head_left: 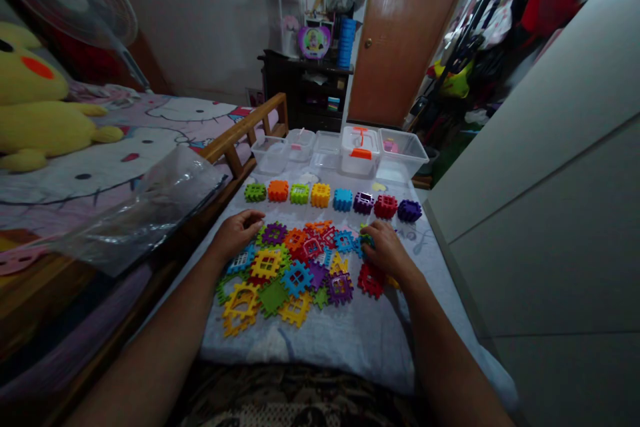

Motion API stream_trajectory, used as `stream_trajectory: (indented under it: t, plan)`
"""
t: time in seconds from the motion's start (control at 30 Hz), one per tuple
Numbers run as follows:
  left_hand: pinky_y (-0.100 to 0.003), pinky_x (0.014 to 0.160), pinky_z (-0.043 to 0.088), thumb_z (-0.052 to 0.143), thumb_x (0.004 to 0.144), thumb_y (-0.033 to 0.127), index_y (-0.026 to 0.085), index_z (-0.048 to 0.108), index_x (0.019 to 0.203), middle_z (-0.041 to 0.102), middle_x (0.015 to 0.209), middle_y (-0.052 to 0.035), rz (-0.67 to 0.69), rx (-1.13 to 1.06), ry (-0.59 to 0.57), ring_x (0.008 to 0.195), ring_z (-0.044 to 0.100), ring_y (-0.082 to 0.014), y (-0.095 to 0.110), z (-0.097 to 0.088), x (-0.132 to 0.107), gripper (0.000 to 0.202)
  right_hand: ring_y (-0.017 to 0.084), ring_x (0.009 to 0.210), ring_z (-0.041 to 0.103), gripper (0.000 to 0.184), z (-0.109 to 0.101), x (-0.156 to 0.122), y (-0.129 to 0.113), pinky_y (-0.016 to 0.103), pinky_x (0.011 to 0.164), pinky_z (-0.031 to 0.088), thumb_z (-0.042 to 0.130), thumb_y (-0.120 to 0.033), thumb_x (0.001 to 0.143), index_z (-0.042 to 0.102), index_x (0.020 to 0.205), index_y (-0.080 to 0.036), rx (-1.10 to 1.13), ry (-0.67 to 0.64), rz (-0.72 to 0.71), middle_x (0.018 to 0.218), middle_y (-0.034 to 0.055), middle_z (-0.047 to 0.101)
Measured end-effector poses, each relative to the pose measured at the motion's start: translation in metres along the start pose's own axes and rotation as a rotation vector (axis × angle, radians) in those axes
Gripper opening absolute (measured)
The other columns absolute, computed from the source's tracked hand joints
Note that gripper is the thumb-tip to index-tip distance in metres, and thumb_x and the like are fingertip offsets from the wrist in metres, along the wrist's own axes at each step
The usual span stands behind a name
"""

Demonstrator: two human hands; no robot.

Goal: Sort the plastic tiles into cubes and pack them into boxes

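A loose pile of colourful interlocking plastic building tiles [274,297] lies on the cloth in front of me, some with window-like cutouts. My left hand [239,232] rests at the pile's upper left edge, its fingers stretched out and holding nothing. At the right side of the pile, my right hand [384,245] has its fingers curled on a green tile [367,237], which they partly cover. A red tile [371,280] lies just below that hand. Beyond the pile stands a row of assembled cubes, among them a yellow cube [321,195] and a blue cube [343,199].
Clear plastic boxes [327,150] line the far end of the cloth-covered table [345,340], one closed by a lid with orange clips. A wooden bed rail [240,137] runs along the left. A white cabinet [540,213] borders the right side.
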State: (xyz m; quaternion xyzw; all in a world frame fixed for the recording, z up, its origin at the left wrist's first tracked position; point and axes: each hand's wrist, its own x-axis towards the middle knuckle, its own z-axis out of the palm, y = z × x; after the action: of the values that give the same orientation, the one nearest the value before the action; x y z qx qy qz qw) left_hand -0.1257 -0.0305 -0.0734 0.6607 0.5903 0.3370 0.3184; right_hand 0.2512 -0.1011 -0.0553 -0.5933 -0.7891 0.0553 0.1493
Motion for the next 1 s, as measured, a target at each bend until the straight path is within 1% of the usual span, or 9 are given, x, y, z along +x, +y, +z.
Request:
stream_trajectory:
  t: [0.1,0.2,0.3,0.4,0.53,0.6,0.77,0.87,1.0]
  plan:
    - [-0.034,0.08,0.053,0.062,0.07,0.055,0.017,0.069,0.098,0.073,0.088,-0.0059,0.001,0.009,-0.001,0.085,0.068,-0.024,-0.001,0.001,0.001,0.047,0.027,0.105,0.053,0.028,0.003,0.0,-0.009,0.041,0.094,0.041,0.057,-0.019,0.087,0.068,0.112,-0.02,0.04,0.063,-0.054,0.115,0.0113,0.064]
    - [-0.034,0.079,0.052,0.061,0.069,0.054,0.017,0.069,0.097,0.073,0.087,-0.0058,-0.001,0.022,0.005,0.084,0.068,-0.0241,0.0,0.001,0.001,0.047,0.028,0.112,0.051,0.035,0.004,0.001,-0.023,0.043,0.098,0.039,0.059,-0.018,0.084,0.066,0.118,-0.021,0.086,0.011,-0.142,0.123,0.009,0.064]
    - [-0.034,0.079,0.052,0.059,0.07,0.054,0.017,0.069,0.097,0.073,0.087,-0.0061,0.0,0.032,0.003,0.083,0.067,-0.024,0.001,0.001,0.0,0.047,0.028,0.111,0.051,0.04,0.006,0.003,-0.034,0.042,0.097,0.039,0.061,-0.013,0.079,0.066,0.118,-0.02,0.086,-0.048,-0.17,0.123,0.0079,0.065]
    - [-0.034,0.08,0.052,0.059,0.071,0.053,0.017,0.069,0.098,0.073,0.087,-0.0063,0.006,0.035,-0.001,0.085,0.067,-0.0242,0.002,0.001,0.0,0.047,0.027,0.107,0.052,0.035,0.011,0.004,-0.036,0.041,0.094,0.041,0.059,-0.009,0.08,0.068,0.112,-0.021,0.079,-0.034,-0.138,0.118,0.0075,0.068]
    - [-0.034,0.079,0.052,0.06,0.071,0.053,0.017,0.069,0.098,0.073,0.087,-0.0058,0.001,0.035,-0.003,0.084,0.067,-0.0243,0.002,0.0,0.0,0.046,0.025,0.1,0.057,0.024,0.015,0.007,-0.03,0.04,0.092,0.044,0.053,-0.012,0.087,0.069,0.102,-0.022,0.167,0.061,-0.104,0.105,0.0083,0.07]
    - [-0.034,0.08,0.052,0.059,0.072,0.053,0.017,0.069,0.098,0.073,0.087,-0.006,0.009,0.032,-0.001,0.084,0.067,-0.024,0.001,0.001,0.0,0.046,0.024,0.097,0.06,0.023,0.014,0.007,-0.023,0.039,0.09,0.046,0.051,-0.018,0.09,0.067,0.105,-0.021,0.278,0.143,-0.061,0.103,0.0087,0.069]
    - [-0.034,0.079,0.052,0.06,0.071,0.053,0.018,0.069,0.098,0.073,0.087,-0.0053,0.01,0.032,0.001,0.084,0.067,-0.0237,0.0,0.001,0.001,0.045,0.021,0.079,0.064,0.039,0.003,0.001,0.002,0.035,0.074,0.052,0.06,-0.033,0.083,0.055,0.121,-0.022,0.555,0.351,0.266,0.091,0.0043,0.068]
    - [-0.033,0.079,0.052,0.06,0.071,0.054,0.018,0.07,0.097,0.073,0.088,-0.0054,0.011,0.039,-0.001,0.084,0.067,-0.0238,0.0,0.001,0.001,0.046,0.022,0.077,0.064,0.032,-0.001,-0.004,0.014,0.033,0.068,0.052,0.061,-0.038,0.081,0.059,0.109,-0.022,0.615,0.345,0.313,0.089,0.0049,0.068]
    - [-0.033,0.08,0.052,0.06,0.071,0.055,0.017,0.07,0.098,0.073,0.088,-0.0057,0.007,0.042,0.007,0.083,0.067,-0.0234,-0.001,0.001,0.001,0.047,0.02,0.073,0.063,0.025,0.001,-0.006,0.015,0.032,0.068,0.051,0.057,-0.036,0.085,0.064,0.104,-0.023,0.588,0.208,0.247,0.084,0.0029,0.068]
